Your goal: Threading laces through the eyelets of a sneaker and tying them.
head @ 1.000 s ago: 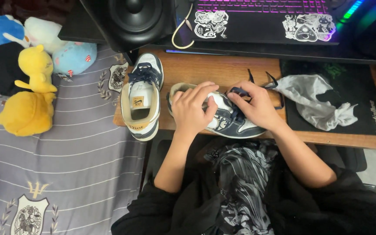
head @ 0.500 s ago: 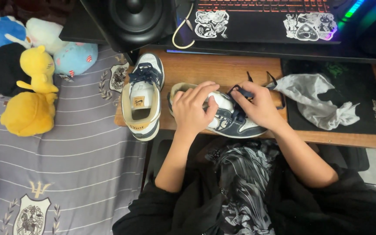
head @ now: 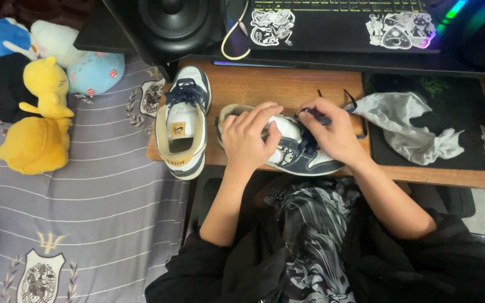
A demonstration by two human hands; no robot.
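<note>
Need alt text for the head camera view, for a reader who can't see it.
Seen from above, a person's left hand holds down a navy and white sneaker on a wooden desk while the right hand pulls its dark lace. A matching sneaker sits alongside.

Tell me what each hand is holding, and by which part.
The left hand presses on the sneaker lying on its side, gripping its heel end. The right hand pinches the sneaker's dark lace near the eyelets.

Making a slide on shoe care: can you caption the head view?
Left hand steadies a navy-and-white sneaker on the desk while the right hand pinches its dark lace.
</note>
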